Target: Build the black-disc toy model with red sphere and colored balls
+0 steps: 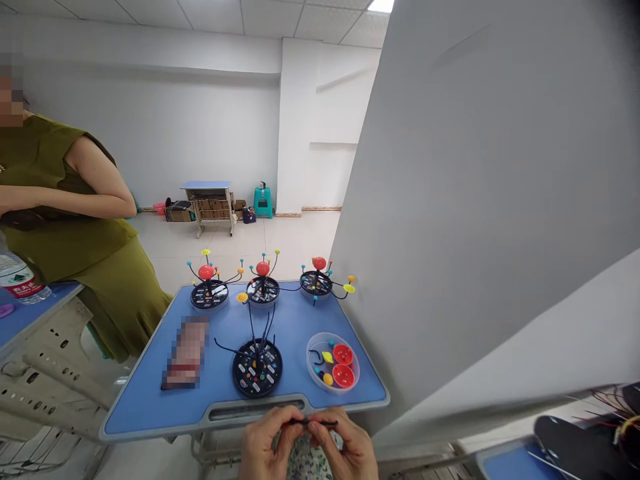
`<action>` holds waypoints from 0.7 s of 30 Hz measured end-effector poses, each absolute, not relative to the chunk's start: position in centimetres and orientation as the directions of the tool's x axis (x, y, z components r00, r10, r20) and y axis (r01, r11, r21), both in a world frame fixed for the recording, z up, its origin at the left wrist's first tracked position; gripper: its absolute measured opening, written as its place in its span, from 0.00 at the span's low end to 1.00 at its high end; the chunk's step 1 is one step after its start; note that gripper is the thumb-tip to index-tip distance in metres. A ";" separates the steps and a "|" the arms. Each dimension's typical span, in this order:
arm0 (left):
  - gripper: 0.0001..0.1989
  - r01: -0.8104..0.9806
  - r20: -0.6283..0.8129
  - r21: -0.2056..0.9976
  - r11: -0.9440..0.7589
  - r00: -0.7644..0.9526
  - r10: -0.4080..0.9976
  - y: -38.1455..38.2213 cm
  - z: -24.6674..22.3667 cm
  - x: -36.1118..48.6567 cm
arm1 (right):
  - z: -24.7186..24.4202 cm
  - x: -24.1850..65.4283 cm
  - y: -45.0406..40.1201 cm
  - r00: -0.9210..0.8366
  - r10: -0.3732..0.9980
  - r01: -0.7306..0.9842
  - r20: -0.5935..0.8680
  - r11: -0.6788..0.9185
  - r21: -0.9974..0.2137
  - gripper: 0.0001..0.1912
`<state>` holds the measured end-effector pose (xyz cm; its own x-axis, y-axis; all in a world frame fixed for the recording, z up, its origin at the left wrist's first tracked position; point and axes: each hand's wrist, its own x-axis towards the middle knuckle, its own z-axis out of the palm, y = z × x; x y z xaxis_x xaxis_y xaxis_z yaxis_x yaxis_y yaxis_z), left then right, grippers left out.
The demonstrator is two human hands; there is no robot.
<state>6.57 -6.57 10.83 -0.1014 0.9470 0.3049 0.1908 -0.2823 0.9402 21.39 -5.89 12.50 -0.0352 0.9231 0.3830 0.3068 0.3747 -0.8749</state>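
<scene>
My left hand (pixel 271 437) and my right hand (pixel 341 440) meet just off the desk's near edge. Between their pinched fingers is a thin black rod (pixel 327 423), held from both sides. Beyond them on the blue desk stands a black round base (pixel 257 383) printed with planets, several bent black rods rising from its centre post. To its right, a clear round tray (pixel 310 377) holds two red half-shells (pixel 343 377), small yellow and blue pieces and a curved black rod. Three assembled solar system models (pixel 206 272) (pixel 263 269) (pixel 319 264) with red balls line the far edge.
A blurred-out flat item (pixel 185 353) lies on the desk's left. A person in green (pixel 90 253) stands at the left by another desk with a water bottle (pixel 23 280). A grey wall (pixel 475 200) borders the desk's right side. Farther back are a small desk (pixel 206 185) and a teal stool (pixel 263 202).
</scene>
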 end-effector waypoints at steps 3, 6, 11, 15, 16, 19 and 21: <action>0.13 0.170 0.235 0.960 -0.224 -0.049 0.971 -6.0 10.0 5.9 | 12.5 20.8 -5.2 -0.049 0.922 0.328 0.385 0.379 -0.865 0.11; 0.15 0.160 0.161 0.974 -0.158 -0.005 0.987 -5.3 9.8 4.8 | 12.5 19.7 -4.0 -0.089 0.910 0.303 0.404 0.412 -0.859 0.11; 0.18 0.220 0.151 0.967 -0.130 -0.085 0.985 -3.9 10.7 2.6 | 11.3 17.4 -1.7 -0.086 0.862 0.222 0.499 0.505 -0.834 0.11; 0.20 0.358 0.251 0.921 -0.154 -0.244 0.937 -2.1 11.0 0.5 | 10.5 15.8 0.3 -0.020 0.762 0.354 0.647 0.611 -0.708 0.10; 0.19 0.412 0.301 0.895 -0.172 -0.272 0.914 -1.5 10.9 0.0 | 10.4 15.4 0.8 -0.032 0.722 0.399 0.691 0.643 -0.653 0.10; 0.16 0.533 0.421 0.811 -0.240 -0.248 0.873 0.0 10.8 -0.9 | 10.4 14.6 2.3 -0.091 0.628 0.485 0.773 0.706 -0.516 0.10; 0.16 0.570 0.467 0.770 -0.285 -0.201 0.861 0.8 10.7 -1.0 | 10.2 14.1 3.0 -0.118 0.596 0.509 0.794 0.723 -0.467 0.10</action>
